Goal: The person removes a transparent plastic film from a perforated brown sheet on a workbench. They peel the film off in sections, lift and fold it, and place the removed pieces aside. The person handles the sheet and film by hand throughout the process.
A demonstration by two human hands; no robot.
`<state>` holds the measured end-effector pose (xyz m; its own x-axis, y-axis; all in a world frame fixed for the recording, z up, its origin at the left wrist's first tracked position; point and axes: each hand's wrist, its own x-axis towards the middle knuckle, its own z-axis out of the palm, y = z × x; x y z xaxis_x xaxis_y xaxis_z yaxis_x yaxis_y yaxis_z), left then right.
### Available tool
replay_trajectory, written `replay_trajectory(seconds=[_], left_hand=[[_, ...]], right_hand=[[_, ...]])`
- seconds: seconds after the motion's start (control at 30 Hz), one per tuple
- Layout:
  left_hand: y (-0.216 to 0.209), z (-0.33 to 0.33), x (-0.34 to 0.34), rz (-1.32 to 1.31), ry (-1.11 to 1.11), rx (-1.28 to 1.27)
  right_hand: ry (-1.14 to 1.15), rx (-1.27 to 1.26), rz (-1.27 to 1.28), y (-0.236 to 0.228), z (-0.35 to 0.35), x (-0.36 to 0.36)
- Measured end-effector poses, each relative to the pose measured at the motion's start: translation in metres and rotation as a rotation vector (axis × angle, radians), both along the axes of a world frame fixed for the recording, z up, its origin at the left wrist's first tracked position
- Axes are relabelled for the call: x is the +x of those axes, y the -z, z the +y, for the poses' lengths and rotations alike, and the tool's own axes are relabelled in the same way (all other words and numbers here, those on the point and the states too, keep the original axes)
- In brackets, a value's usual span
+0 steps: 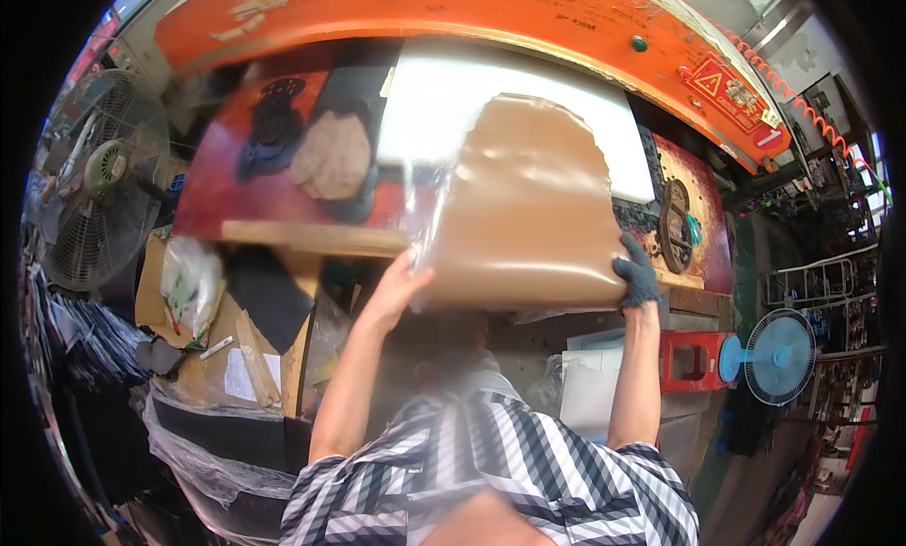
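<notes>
A smooth brown leather-like sheet (533,206) with a ragged right edge is stretched between my two hands. Its far part lies over a white board (425,98), while the near edge curves down in front of me. My bare left hand (401,286) grips the near left corner, where clear plastic film (423,220) runs along the sheet's side. On the near right corner, my right hand (638,274) is closed in a dark grey glove, fingers bent over the edge.
An orange press beam (453,22) spans the far side above the worktable. Left of the board lie a tan cut piece (332,154) and dark pieces (274,126). A brown oval frame (676,225) rests at the right. Fans (109,178) and a red stool (694,362) flank me.
</notes>
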<state>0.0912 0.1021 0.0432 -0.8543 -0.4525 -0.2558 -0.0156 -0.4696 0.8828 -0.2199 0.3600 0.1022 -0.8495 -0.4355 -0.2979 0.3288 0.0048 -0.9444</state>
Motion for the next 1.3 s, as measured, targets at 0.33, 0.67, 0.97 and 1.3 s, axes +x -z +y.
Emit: replay_trajectory(seconds=[0.33, 0.67, 0.97, 1.3], left_hand=[[-0.078, -0.086, -0.169, 0.113, -0.292, -0.243], [-0.095, -0.118, -0.193, 0.070, -0.209, 0.017], [-0.044, -0.078, -0.129, -0.119, -0.230, 0.135], [-0.049, -0.183, -0.261, -0.427, -0.362, -1.086]], right_hand=[[-0.102, 0.007, 0.067, -0.046, -0.090, -0.172], [-0.402, -0.231, 0.122, -0.058, -0.130, -0.217], [-0.207, -0.150, -0.160, -0.010, -0.074, -0.136], [-0.331, 0.712, 0.660, 0.006, -0.216, -0.303]])
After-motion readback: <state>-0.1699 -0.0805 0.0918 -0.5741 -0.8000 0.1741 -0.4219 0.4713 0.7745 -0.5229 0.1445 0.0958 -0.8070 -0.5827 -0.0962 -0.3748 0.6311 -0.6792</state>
